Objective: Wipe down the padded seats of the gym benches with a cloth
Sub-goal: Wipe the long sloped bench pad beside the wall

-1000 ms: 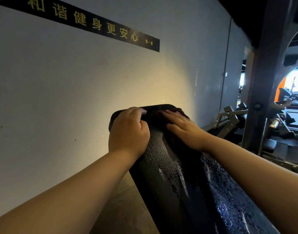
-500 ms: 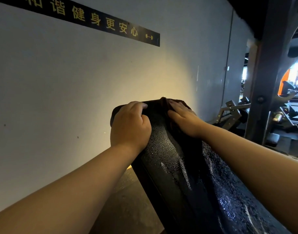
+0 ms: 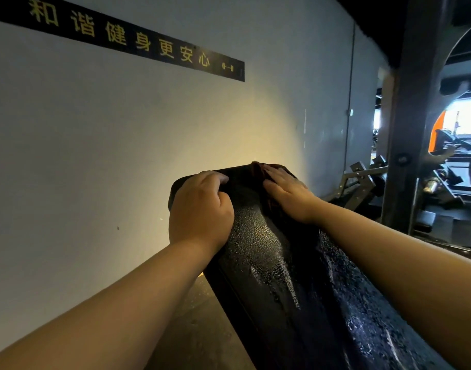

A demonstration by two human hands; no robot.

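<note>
A black padded bench seat [image 3: 258, 249] slopes up and away from me, its textured surface wet and shiny. My left hand [image 3: 199, 209] grips the pad's upper left edge with fingers curled over it. My right hand [image 3: 287, 193] lies flat with straight fingers on a dark brownish cloth [image 3: 258, 170] bunched at the pad's top end. Most of the cloth is hidden under that hand.
A pale wall [image 3: 109, 145] with a black strip sign [image 3: 138, 44] stands close behind the bench. A dark steel upright [image 3: 413, 116] and other gym machines [image 3: 442, 180] stand at the right. Brown floor [image 3: 199, 329] shows left of the bench.
My right hand has slid the cloth up the pad to its top end. My left hand has kept its grip on the pad's edge.
</note>
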